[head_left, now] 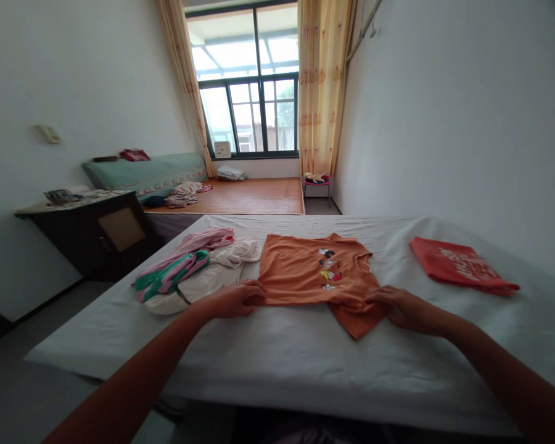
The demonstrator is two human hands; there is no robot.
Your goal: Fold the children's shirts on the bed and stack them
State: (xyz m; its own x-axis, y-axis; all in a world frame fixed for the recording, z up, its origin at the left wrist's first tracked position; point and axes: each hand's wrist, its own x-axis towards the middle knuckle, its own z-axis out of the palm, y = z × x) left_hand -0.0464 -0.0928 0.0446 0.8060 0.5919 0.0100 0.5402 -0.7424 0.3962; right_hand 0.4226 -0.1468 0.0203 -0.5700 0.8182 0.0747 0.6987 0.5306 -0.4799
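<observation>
- Orange T-shirt [305, 274]: landmark for all positions below. It lies print up on the white sheet [277, 357] in front of me, with its body spread and one sleeve [358, 320] pointing toward me.
- Long axis: left to right across my front. Hem at the left end, neck at the right end. The printed figures [329, 269] sit closer to the neck end.
- Left hand [239, 299]: at the near hem corner of the T-shirt. My fingertips appear to pinch the cloth there.
- Right hand [402, 308]: at the near shoulder of the T-shirt, where the sleeve begins. My fingers and thumb appear to pinch the cloth. This hand is the nearer one to the sleeve and neck.
- Reach: both hands contact the near edge; the far edge of the T-shirt lies beyond them, away from my body.
- Left of the T-shirt: a cream garment [217, 268] adjoins the hem end; touching or just beside, I cannot tell. Judged as the closest obstruction. A pink and green garment [173, 274] lies farther left.
- Right of the T-shirt: a folded red garment [462, 268], well apart, beyond my right forearm.
- Beyond the T-shirt: a bed with a brown mat [259, 192].
</observation>
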